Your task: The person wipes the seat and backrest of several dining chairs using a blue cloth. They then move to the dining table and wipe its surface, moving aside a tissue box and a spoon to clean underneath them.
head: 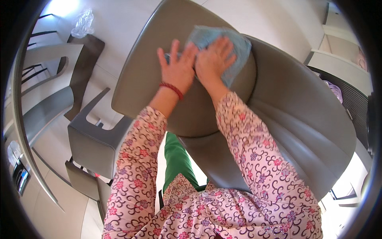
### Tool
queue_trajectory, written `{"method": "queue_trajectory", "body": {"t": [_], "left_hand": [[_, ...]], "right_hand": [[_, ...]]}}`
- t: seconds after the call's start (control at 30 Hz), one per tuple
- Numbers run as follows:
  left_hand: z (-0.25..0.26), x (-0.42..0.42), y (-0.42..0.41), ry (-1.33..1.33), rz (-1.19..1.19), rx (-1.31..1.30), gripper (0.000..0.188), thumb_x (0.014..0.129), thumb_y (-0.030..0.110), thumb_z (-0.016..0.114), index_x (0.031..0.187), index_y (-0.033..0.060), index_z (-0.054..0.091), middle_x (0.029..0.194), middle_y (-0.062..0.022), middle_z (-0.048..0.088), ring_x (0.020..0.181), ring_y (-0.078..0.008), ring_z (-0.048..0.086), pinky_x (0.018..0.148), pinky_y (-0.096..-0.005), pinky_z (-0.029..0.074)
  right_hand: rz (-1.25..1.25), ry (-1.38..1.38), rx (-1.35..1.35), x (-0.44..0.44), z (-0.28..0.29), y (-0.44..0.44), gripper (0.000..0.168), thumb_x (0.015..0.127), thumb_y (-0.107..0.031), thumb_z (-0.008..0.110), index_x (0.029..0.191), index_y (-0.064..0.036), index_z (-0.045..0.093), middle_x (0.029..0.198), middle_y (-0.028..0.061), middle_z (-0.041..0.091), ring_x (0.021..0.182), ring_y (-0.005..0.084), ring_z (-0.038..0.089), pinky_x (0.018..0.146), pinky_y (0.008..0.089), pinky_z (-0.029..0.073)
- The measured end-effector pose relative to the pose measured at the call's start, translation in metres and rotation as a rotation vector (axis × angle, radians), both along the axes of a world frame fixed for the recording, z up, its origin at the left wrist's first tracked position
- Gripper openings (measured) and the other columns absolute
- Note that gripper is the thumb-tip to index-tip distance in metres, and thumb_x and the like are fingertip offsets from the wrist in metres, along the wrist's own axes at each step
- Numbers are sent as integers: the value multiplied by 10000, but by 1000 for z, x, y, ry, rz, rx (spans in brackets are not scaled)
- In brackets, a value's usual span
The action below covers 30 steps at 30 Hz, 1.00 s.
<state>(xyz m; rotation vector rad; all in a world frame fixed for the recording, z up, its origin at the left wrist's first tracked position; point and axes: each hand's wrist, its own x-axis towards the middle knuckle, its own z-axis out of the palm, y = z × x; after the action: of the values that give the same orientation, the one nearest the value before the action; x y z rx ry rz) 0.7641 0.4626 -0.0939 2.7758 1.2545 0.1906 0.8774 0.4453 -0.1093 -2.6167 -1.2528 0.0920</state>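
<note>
A light blue cloth (240, 49) lies spread on the grey leather-like seat (143, 80) of a chair, near where the seat meets the backrest (298, 110). My right hand (213, 59) presses down on the cloth, fingers angled away from me. Just beside it, my left hand (179, 67) is palm down on the seat with its fingers spread. Its inner fingers reach the cloth's left edge, and a small bluish patch shows between its outer fingers. Both hands look slightly blurred, and what lies beneath the palms is hidden.
Another grey chair (92, 149) stands at the left. Beyond it is a dark brown curved furniture piece (89, 56) with a clear plastic bag (83, 24) at its end. A pale curved tabletop edge (29, 143) runs down the far left. A dark ribbed surface (343, 89) stands behind the backrest, with a lilac coiled item (333, 89).
</note>
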Motion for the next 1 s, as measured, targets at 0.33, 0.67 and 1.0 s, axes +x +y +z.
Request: {"method": "queue_trajectory", "body": {"t": [0.33,0.67,1.0], "left_hand": [[7,-139,-99,96,415,-207,628,744,134,579,1328,21,378,1474,-129,253,1376,-367,146,1057,-609,33],[-8,-60,-111,-130,234,-306,709,788,278,568,1397,53,284,1480,-146,226,1342,-468,136,1031,-633,83],[-31,44,-116,32,-294,-261,478,893,174,433,1368,181,384,1458,31,306,1375,-263,195,1079,-581,115]], "right_hand": [[753,236,159,-130,9,-56,523,776,-252,573,1258,-66,493,1391,101,390,1297,280,316,1048,528,187],[587,172,67,-13,0,-113,561,776,-272,615,1291,-107,462,1398,128,356,1296,316,302,1053,520,203],[-110,9,-78,31,-36,-179,706,813,-258,574,1359,49,250,1381,296,251,1264,451,256,994,523,281]]}}
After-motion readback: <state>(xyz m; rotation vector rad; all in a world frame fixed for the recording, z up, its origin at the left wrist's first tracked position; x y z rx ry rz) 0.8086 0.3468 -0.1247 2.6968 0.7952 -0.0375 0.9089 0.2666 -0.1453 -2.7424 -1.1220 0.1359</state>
